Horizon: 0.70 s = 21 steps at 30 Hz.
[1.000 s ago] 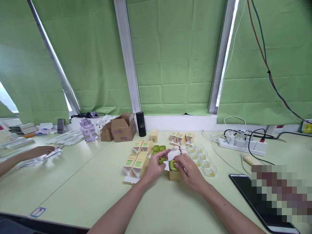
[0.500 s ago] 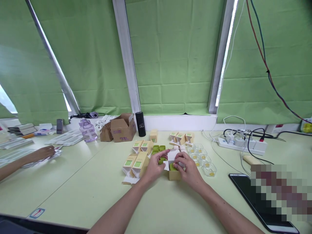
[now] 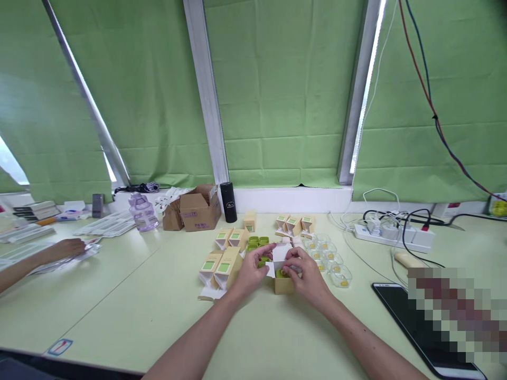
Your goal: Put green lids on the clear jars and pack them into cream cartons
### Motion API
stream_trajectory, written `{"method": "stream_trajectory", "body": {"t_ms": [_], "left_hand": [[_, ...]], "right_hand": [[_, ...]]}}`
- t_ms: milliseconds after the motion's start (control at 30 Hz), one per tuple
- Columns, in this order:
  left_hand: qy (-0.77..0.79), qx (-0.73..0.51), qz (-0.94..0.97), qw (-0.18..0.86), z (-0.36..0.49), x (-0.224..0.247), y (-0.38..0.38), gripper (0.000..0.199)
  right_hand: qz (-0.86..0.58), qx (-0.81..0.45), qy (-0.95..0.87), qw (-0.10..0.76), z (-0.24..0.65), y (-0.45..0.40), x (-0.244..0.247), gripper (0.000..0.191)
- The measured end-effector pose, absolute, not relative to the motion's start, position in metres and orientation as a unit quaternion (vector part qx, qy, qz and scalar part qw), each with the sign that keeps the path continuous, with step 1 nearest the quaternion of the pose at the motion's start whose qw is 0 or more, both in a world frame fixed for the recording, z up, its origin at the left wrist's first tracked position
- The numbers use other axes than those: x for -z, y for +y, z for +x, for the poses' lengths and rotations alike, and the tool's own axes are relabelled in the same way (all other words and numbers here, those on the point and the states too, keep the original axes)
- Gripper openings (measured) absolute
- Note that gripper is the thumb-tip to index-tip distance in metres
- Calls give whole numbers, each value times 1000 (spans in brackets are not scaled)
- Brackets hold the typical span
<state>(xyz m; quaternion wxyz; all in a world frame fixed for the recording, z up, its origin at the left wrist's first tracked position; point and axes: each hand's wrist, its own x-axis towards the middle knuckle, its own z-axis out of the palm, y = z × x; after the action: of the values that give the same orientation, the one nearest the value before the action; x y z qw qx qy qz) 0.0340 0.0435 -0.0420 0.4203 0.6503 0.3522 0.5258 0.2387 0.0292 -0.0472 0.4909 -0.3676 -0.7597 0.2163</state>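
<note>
A small open cardboard box [image 3: 284, 286] stands upright on the table in front of me, its white flaps raised. My left hand [image 3: 254, 266] is at the box's left side, thumb and fingers curled around the raised flaps. From the right, my right hand [image 3: 304, 270] reaches into the opening, its fingers pinched on a green square-looking piece [image 3: 280, 273] that sits inside. Its lower part is hidden by the box wall. Behind my left hand are several green pieces [image 3: 258, 241]. Left of it, open cream boxes [image 3: 227, 264] with green labels lie together.
Clear plastic cups [image 3: 339, 275] with yellow bits are right of my hands. More boxes [image 3: 293, 226] stand behind. A phone [image 3: 415, 322] and power strip [image 3: 394, 236] lie right. Further left are a carton [image 3: 200, 208], black cylinder [image 3: 228, 202], purple bottle [image 3: 142, 212] and another person's hand [image 3: 67, 249].
The green piece sits slightly lower in the box, with my right fingers following it down. My left hand stays nearly still. The other person's hand has shifted a little left.
</note>
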Motion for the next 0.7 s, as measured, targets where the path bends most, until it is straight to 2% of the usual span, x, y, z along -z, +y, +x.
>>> {"method": "stream_trajectory", "body": {"t_ms": [400, 700], "left_hand": [[342, -537, 589, 498, 38, 34, 42, 69], [339, -543, 563, 522, 39, 37, 46, 67]], "right_hand": [[-388, -297, -636, 596, 241, 34, 54, 22], [-387, -427, -565, 591, 241, 41, 61, 24]]}}
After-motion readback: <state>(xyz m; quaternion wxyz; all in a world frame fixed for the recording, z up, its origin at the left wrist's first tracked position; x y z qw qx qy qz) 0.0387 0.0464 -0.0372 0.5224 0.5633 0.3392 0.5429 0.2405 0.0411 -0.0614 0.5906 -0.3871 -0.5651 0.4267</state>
